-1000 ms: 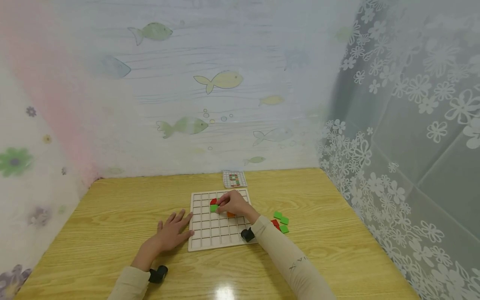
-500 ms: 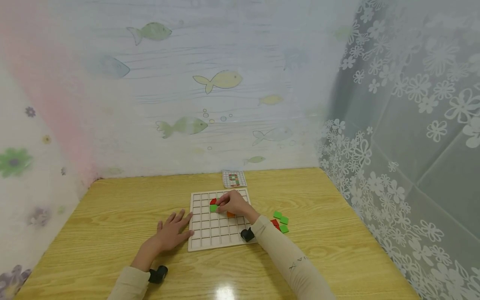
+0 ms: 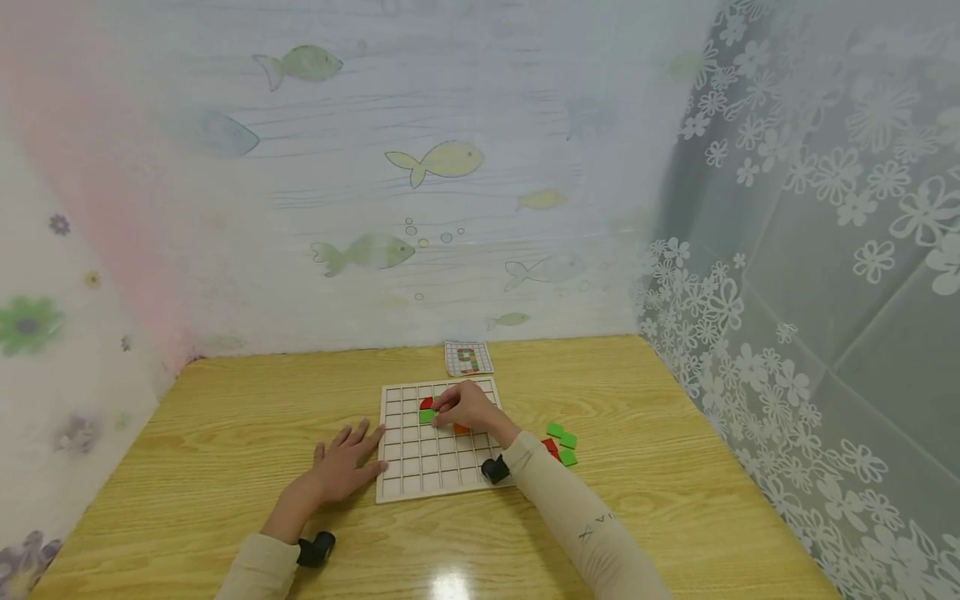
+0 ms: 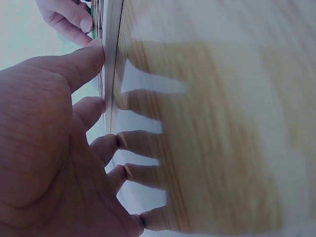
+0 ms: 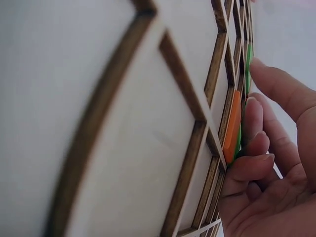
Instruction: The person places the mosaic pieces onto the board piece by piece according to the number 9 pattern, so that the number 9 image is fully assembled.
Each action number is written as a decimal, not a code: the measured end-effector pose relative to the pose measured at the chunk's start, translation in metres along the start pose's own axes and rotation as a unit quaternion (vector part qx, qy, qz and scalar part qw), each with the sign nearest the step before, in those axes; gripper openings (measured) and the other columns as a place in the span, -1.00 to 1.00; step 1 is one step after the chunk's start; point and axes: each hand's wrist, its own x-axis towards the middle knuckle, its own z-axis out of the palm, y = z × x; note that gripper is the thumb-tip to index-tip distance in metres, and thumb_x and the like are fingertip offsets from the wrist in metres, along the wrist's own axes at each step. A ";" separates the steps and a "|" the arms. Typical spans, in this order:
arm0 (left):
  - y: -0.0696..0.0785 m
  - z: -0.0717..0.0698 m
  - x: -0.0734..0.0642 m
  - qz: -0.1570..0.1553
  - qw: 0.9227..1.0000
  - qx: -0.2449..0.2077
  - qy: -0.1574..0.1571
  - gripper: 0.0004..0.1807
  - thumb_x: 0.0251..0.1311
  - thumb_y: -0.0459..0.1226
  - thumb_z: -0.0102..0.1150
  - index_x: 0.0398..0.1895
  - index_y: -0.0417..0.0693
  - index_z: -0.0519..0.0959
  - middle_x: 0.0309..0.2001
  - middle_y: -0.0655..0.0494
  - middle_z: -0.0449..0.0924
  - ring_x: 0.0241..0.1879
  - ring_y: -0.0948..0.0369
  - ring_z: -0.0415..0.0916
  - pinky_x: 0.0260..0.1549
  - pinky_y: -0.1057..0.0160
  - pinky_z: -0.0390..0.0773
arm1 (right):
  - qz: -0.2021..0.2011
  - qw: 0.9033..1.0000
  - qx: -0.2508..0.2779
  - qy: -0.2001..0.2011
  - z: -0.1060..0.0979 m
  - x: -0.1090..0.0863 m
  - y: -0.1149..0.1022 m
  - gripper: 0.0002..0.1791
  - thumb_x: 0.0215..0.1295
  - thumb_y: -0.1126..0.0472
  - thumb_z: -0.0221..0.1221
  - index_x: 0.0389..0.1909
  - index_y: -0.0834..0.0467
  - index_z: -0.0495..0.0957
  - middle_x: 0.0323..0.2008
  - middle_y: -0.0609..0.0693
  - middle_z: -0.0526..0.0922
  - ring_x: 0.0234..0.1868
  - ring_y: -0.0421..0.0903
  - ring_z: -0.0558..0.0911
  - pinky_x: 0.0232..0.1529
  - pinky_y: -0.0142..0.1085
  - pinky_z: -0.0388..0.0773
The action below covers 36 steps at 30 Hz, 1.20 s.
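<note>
My left hand [image 3: 343, 468] lies with its fingers spread on the table, thumb and index fingertips right at the left edge of a pale wooden grid board [image 3: 410, 468]. Over the upper part of the board, my right hand [image 3: 474, 408] has thumb and fingers bent down to the cells. Its thumb tip is at a green tile [image 5: 248, 61] in the right wrist view; I cannot tell whether a tile is pinched. A red rounded tile [image 3: 427, 403] sits above a green square tile [image 3: 427, 416]. Partly under the hand shows an orange tile [image 3: 461, 429].
Several loose green tiles [image 3: 567, 441] and red tiles [image 3: 550, 447] lie on the wooden table [image 3: 645, 500], right of the board. Behind the board is a pattern card [image 3: 468, 359] with a coloured grid figure. A wall with fish drawings [image 3: 450, 158] stands at the back.
</note>
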 end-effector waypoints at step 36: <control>0.004 0.001 -0.004 0.008 1.000 0.000 0.006 -0.17 0.45 0.19 0.01 0.61 -0.05 0.15 0.60 -0.31 -0.06 0.54 -0.40 -0.19 0.23 -0.64 -0.30 | -0.012 0.984 0.174 -0.032 -0.028 -0.018 0.006 -0.54 0.64 0.14 -0.03 0.14 0.49 0.55 -0.20 0.16 0.65 -0.37 -0.15 0.47 -0.36 -0.28 0.37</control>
